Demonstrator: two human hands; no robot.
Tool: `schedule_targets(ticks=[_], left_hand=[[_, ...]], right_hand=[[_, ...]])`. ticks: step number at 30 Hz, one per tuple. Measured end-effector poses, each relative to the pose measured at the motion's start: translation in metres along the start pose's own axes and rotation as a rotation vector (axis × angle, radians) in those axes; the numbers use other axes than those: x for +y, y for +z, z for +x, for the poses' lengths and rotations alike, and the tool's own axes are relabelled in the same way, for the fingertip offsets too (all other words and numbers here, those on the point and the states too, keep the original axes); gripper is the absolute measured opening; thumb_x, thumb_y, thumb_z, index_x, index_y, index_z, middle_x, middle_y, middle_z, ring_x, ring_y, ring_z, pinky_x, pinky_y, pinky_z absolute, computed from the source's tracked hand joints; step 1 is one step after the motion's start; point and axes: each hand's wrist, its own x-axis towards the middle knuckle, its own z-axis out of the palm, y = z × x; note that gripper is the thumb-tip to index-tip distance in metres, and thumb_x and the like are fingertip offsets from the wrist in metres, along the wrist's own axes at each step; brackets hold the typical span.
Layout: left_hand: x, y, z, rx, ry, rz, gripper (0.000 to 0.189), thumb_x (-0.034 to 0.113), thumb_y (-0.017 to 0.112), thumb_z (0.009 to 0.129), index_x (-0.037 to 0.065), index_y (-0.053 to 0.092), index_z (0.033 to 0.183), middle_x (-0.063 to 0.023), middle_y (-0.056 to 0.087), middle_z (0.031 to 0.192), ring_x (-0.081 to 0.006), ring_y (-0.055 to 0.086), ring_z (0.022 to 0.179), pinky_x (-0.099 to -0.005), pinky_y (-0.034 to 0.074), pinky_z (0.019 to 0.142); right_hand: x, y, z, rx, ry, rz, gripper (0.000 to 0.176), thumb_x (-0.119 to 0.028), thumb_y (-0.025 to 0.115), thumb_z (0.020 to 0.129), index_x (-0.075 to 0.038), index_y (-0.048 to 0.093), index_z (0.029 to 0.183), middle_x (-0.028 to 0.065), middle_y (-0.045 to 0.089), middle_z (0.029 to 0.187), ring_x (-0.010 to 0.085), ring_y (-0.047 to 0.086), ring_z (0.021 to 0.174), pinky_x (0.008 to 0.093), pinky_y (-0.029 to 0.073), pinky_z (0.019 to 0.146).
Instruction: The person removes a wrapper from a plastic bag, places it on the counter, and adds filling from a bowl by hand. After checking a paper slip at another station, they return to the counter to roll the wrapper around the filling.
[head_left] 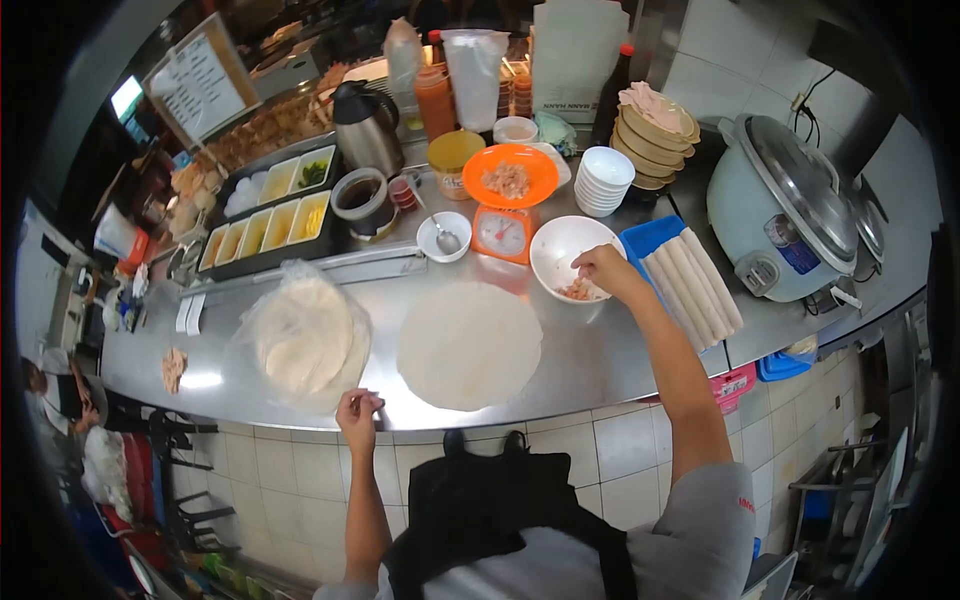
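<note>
**Carefully Pinching at the Pink Filling**

The right hand point(602, 268) is reaching into the white bowl point(552, 248), its fingertips bunching just above the pink filling point(574, 291); whether they are grasping any, I cannot tell. The pieces are lying in a low heap toward the bowl's near side, so gathering against that wall would likely be neater than chasing strays. The left hand point(358, 412) is hanging half-curled at the front edge of the counter point(588, 362), with nothing showing in it, near the bagged sheets point(305, 345). Steadying the rim with it might help, since a light bowl could be sliding.

As for room, the far side is looking crowded: the orange scale point(487, 246) is standing close beside the bowl, and the blue tray point(640, 238) with its pale rolls point(698, 282) is hemming in the right. Bare steel is showing between the round sheet point(470, 346) and the right forearm. The sheet is lying flat, its near edge running close to the counter's front.
</note>
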Motion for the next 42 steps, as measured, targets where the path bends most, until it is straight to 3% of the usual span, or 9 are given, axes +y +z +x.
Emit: schedule_targets(ticks=[8, 20, 23, 25, 29, 33, 36, 38, 42], left_hand=[[0.008, 0.010, 0.002, 0.068, -0.023, 0.123, 0.008, -0.004, 0.047, 0.086, -0.002, 0.054, 0.091, -0.0091, 0.060, 0.078, -0.0136, 0.061, 0.068, -0.0262, 0.054, 0.065], [-0.018, -0.001, 0.004, -0.052, 0.085, 0.026, 0.012, -0.008, 0.050, 0.079, -0.001, 0.054, 0.089, -0.0113, 0.058, 0.083, -0.0166, 0.061, 0.071, -0.0273, 0.053, 0.066], [-0.014, -0.007, 0.001, -0.181, -0.057, -0.036, 0.018, -0.006, 0.053, 0.079, 0.002, 0.054, 0.095, -0.0077, 0.057, 0.089, -0.0137, 0.061, 0.075, -0.0247, 0.050, 0.064], [0.011, -0.017, -0.011, -0.288, -0.071, -0.068, 0.028, -0.006, 0.055, 0.080, 0.003, 0.054, 0.106, -0.0039, 0.057, 0.091, -0.0111, 0.059, 0.083, -0.0234, 0.050, 0.072], [0.032, -0.098, -0.065, -0.344, 0.010, 0.051, 0.030, 0.006, 0.061, 0.083, 0.004, 0.054, 0.113, -0.0038, 0.058, 0.096, -0.0127, 0.059, 0.087, -0.0274, 0.049, 0.078], [-0.033, -0.241, -0.111, -0.083, -0.259, 0.179, 0.051, 0.020, 0.068, 0.080, 0.006, 0.048, 0.124, -0.0074, 0.060, 0.099, -0.0178, 0.059, 0.088, -0.0288, 0.048, 0.079], [-0.082, -0.369, -0.147, 0.273, -0.680, 0.539, 0.059, 0.026, 0.073, 0.076, 0.004, 0.047, 0.125, -0.0121, 0.061, 0.103, -0.0200, 0.060, 0.088, -0.0295, 0.049, 0.076], [-0.081, -0.434, -0.168, 0.368, -0.669, 0.587, 0.056, 0.028, 0.073, 0.075, 0.003, 0.052, 0.120, -0.0147, 0.062, 0.101, -0.0215, 0.061, 0.085, -0.0306, 0.049, 0.075], [-0.081, -0.518, -0.162, 0.389, -0.730, 0.331, 0.046, 0.027, 0.071, 0.076, 0.003, 0.058, 0.113, -0.0142, 0.063, 0.097, -0.0217, 0.061, 0.085, -0.0307, 0.049, 0.074]], right_hand=[[-0.029, -0.022, -0.039, -0.328, 0.181, -0.212, 0.055, 0.016, 0.046, 0.066, -0.006, 0.062, 0.114, 0.0166, 0.065, 0.091, 0.0324, 0.058, 0.094, 0.0356, 0.046, 0.085], [-0.025, -0.023, -0.030, 0.245, 0.081, -0.391, 0.046, 0.010, 0.053, 0.068, -0.007, 0.064, 0.109, 0.0161, 0.062, 0.071, 0.0325, 0.056, 0.075, 0.0382, 0.044, 0.074], [0.030, -0.010, -0.032, 0.191, -0.254, -0.320, 0.049, 0.013, 0.047, 0.066, -0.002, 0.060, 0.110, 0.0174, 0.061, 0.107, 0.0341, 0.057, 0.100, 0.0369, 0.043, 0.090], [0.033, -0.016, -0.014, 0.379, -0.009, -0.192, 0.039, 0.009, 0.049, 0.074, 0.001, 0.059, 0.110, 0.0175, 0.060, 0.111, 0.0313, 0.056, 0.104, 0.0369, 0.042, 0.092], [-0.048, 0.016, -0.018, 0.484, -0.154, -0.580, 0.034, -0.006, 0.056, 0.083, -0.004, 0.057, 0.118, 0.0106, 0.059, 0.115, 0.0262, 0.054, 0.106, 0.0378, 0.043, 0.089], [-0.134, 0.055, -0.024, 0.404, 0.348, 0.600, 0.040, -0.027, 0.046, 0.095, -0.012, 0.047, 0.132, 0.0060, 0.046, 0.133, 0.0245, 0.050, 0.112, 0.0405, 0.038, 0.098], [-0.169, 0.122, -0.017, 0.407, 0.194, 1.269, 0.052, -0.040, 0.048, 0.094, -0.015, 0.038, 0.138, 0.0047, 0.050, 0.129, 0.0183, 0.048, 0.115, 0.0326, 0.039, 0.096], [-0.233, 0.172, -0.023, -0.184, -0.179, 1.686, 0.055, -0.044, 0.044, 0.094, -0.016, 0.034, 0.140, 0.0050, 0.049, 0.129, 0.0193, 0.048, 0.115, 0.0340, 0.040, 0.097], [-0.350, 0.250, 0.017, -0.276, -0.273, 1.767, 0.054, -0.038, 0.044, 0.094, -0.012, 0.032, 0.140, 0.0093, 0.048, 0.131, 0.0235, 0.050, 0.111, 0.0392, 0.038, 0.096]])
